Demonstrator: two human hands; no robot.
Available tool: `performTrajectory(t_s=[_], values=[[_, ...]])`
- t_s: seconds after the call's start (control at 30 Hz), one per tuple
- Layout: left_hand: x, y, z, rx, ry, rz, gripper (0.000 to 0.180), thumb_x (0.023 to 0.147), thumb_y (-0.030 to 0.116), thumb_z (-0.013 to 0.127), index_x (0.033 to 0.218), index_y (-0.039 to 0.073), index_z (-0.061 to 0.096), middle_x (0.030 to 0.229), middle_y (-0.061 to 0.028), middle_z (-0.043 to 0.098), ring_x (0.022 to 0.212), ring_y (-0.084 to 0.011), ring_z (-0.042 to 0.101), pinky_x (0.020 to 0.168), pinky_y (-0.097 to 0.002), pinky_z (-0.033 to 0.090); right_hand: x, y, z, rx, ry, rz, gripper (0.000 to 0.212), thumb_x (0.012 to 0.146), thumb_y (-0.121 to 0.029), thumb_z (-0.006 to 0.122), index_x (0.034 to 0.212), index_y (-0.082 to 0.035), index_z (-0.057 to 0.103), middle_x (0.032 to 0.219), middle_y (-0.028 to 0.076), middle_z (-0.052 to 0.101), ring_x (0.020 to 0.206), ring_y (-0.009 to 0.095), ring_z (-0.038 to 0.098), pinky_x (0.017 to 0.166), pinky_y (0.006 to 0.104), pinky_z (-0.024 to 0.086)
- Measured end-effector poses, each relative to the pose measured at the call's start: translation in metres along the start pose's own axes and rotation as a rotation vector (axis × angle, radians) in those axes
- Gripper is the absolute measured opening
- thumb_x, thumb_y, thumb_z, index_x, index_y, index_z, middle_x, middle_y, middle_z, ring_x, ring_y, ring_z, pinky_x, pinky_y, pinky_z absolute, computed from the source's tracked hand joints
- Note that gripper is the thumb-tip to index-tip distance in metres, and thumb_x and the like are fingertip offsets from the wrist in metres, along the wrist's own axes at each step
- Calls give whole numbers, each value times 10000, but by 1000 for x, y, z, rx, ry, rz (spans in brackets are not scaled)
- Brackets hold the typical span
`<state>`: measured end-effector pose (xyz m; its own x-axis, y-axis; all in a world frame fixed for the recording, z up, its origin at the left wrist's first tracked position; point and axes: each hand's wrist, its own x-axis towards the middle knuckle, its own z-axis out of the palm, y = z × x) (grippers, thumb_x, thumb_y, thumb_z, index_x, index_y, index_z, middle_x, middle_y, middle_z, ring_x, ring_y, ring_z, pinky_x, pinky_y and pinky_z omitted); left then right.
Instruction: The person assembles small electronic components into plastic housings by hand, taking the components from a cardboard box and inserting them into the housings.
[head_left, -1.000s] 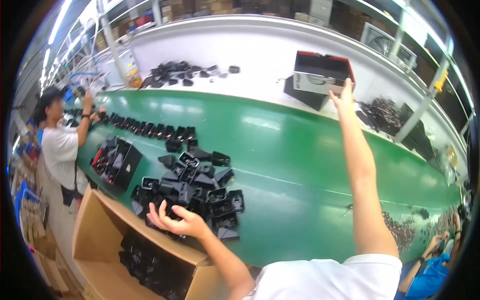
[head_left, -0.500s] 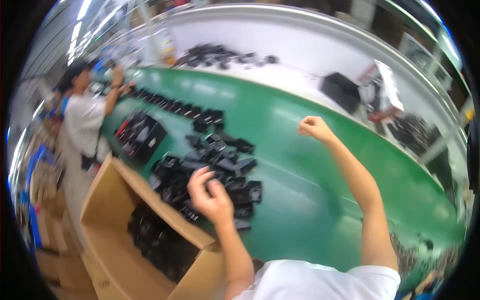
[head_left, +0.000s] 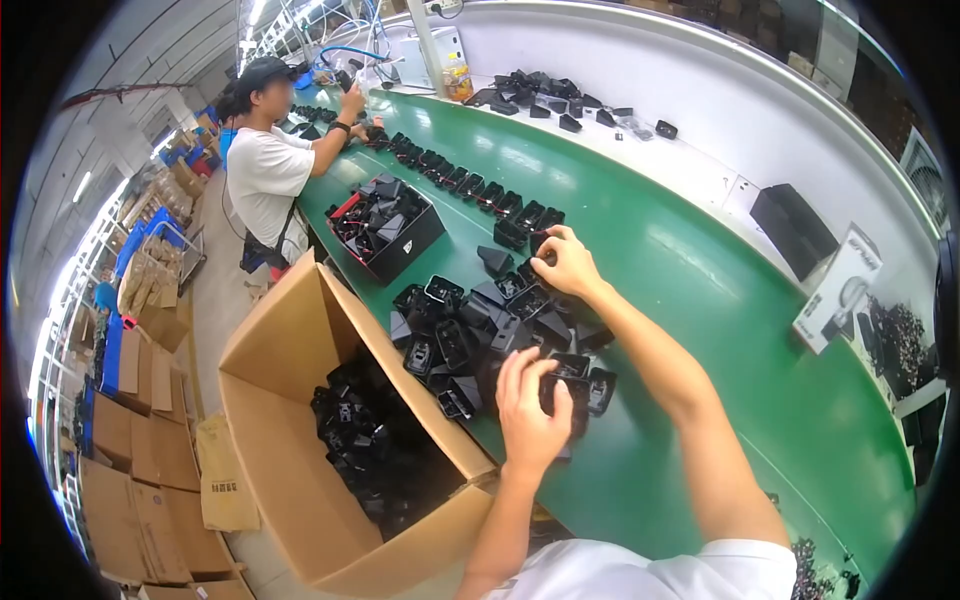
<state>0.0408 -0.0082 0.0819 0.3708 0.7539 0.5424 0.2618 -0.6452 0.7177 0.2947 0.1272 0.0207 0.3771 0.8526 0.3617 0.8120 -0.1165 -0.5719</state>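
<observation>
My right hand (head_left: pixel 570 265) is closed with its fingertips on a black plastic housing (head_left: pixel 541 242) at the near end of a row of such housings (head_left: pixel 470 184). Nearer to me, my left hand (head_left: pixel 530 415) has its fingers curled round another black housing (head_left: pixel 562 392), at the right edge of a loose pile. That pile of black plastic parts (head_left: pixel 455 345) lies between my hands and a big cardboard box, some parts hollow side up. My left fingers partly hide the part they hold.
The open cardboard box (head_left: pixel 285 400) at the left holds more black parts (head_left: pixel 350 425). A black carton (head_left: pixel 400 250) of parts stands on the green table (head_left: pixel 690 290). Beyond it a co-worker (head_left: pixel 270 160) handles parts. On the far white ledge lie loose black pieces (head_left: pixel 540 95) and a white box (head_left: pixel 838 290).
The view has swung left. My right hand has come from over bare green table to the row's near end. My left hand, earlier loosely open over the pile, now grips a housing.
</observation>
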Motion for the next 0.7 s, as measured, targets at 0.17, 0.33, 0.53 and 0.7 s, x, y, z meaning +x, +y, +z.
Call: performTrajectory(t_s=[0.17,0.33,0.53,0.7], values=[[-7,2,13,-105,-17,1,209,823,42,663,1030,16,670,1229,-173,624,1217,-380,558,1056,-457,440,16,-19,-8,149,-197,139,416,825,-323,760,1096,-35,631,1189,174,637,1019,309,657,855,426,535],[-15,13,24,-226,-116,43,195,820,40,654,1012,16,678,1196,-165,649,1193,-377,586,1043,-452,457,27,6,18,101,11,31,402,804,-400,749,1058,-90,735,1231,199,600,1083,372,615,983,439,498],[-27,5,19,-266,-138,23,178,822,20,651,997,6,684,1161,-166,667,1138,-361,623,993,-431,495,48,-41,17,508,-159,56,302,854,-306,719,973,-29,741,960,142,735,883,233,713,802,371,569],[-31,15,31,-367,-215,68,176,818,-3,667,993,2,687,1104,-150,695,1043,-333,667,928,-411,525,83,-30,28,291,-45,-30,459,845,-392,686,1154,-53,709,1025,169,737,968,326,712,885,428,559]])
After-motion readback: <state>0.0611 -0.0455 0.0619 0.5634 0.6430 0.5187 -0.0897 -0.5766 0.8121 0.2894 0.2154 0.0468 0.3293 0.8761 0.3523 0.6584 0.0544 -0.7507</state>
